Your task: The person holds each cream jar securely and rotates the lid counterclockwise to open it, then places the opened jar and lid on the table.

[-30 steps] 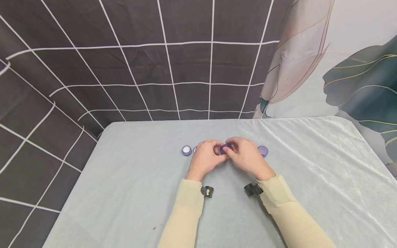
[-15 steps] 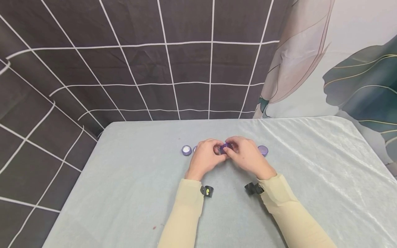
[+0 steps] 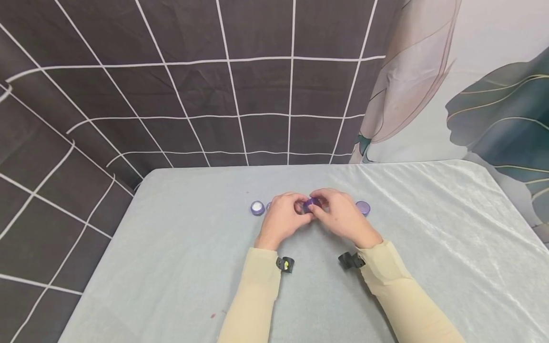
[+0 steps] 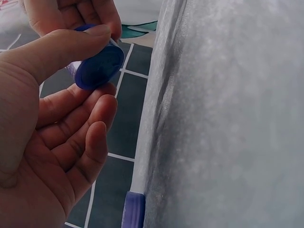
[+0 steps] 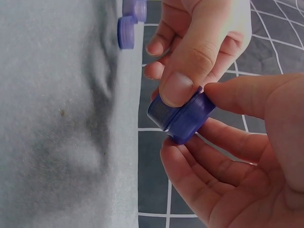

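In the head view my left hand (image 3: 283, 216) and right hand (image 3: 340, 214) meet over the table around a small purple jar (image 3: 311, 205). Seen from the right wrist, the left thumb and fingers pinch the jar's darker part (image 5: 164, 110), while the right thumb and fingertips grip its brighter purple rim piece (image 5: 192, 118); a seam runs between the two. The jar is tilted, and its round dark end (image 4: 99, 69) faces the left wrist camera. Left of the hands lies a small purple round container (image 3: 257, 208) with a white top or inside. Another is mostly hidden behind the left hand.
A flat purple disc-shaped piece (image 3: 362, 208) lies just right of the right hand. The table (image 3: 180, 257) wears a pale grey cloth. A dark grid-patterned curtain (image 3: 193, 95) hangs behind and at left, a leaf-patterned one (image 3: 429, 95) at right.
Both hands stay in nearly the same place. The right fingers and wrist shift very slightly around the jar; the pieces on the table have not moved.
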A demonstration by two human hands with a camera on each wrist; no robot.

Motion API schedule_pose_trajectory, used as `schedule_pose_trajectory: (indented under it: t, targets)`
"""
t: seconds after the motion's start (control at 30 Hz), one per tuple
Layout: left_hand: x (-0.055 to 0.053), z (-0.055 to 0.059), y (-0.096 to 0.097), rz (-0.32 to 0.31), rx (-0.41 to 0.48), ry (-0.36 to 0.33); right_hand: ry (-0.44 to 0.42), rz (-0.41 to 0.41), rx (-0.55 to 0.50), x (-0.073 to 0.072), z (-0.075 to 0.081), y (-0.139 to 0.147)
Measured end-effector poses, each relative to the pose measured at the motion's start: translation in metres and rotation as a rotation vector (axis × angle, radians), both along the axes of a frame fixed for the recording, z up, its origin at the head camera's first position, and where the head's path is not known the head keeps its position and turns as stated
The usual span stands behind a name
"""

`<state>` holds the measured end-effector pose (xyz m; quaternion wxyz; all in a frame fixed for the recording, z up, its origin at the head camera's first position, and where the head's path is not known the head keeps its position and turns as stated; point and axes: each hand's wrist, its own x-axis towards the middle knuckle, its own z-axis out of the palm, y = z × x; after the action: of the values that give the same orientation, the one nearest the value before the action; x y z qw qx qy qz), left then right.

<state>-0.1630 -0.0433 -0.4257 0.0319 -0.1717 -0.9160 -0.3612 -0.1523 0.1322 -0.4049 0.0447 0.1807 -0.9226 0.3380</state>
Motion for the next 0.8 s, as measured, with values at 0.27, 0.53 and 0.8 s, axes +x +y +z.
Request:
schedule_pose_trajectory:
  t: [0.27,0.53,0.8]
  targets:
    - [0.0006,0.0008,-0.0006,-0.001,0.001,-0.013,0.014,0.021,-0.007,-0.0004,-0.0011,0.0004]
    - [-0.0004,0.0018,-0.0012,-0.003,0.001,-0.01,0.025,0.036,-0.005,-0.0011,-0.0006,0.0013]
    - [-0.0003,0.0015,-0.0015,-0.003,-0.006,-0.008,0.018,0.059,-0.008,-0.0009,0.0001,0.0014]
